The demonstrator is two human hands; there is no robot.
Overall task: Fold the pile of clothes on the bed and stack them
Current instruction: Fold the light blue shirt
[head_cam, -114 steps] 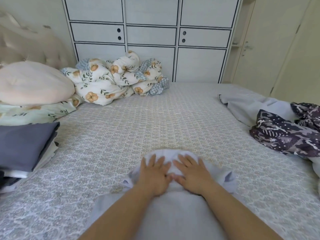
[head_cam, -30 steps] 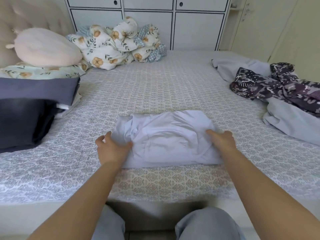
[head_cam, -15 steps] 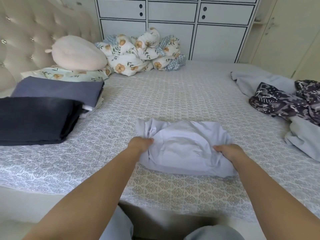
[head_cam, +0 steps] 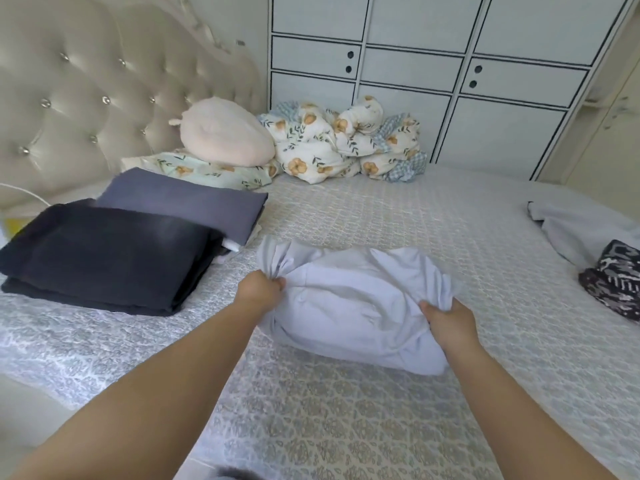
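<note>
Open bedspread (head_cam: 398,216) lies ahead; folded dark stack (head_cam: 104,258) blocks left, patterned garment (head_cam: 616,278) right.

Pale lilac garment (head_cam: 353,299): soft matt cloth, creased. Bedspread (head_cam: 398,216): quilted, textured, patterned cloth; headboard (head_cam: 86,98): glossy tufted upholstery with shiny studs. Folded dark stack (head_cam: 104,258): matt woven fabric.

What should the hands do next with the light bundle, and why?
Probably carry the folded light garment left onto the dark folded stack. Both the left hand and the right hand already grip its ends, and the stack lies just beside it.
</note>
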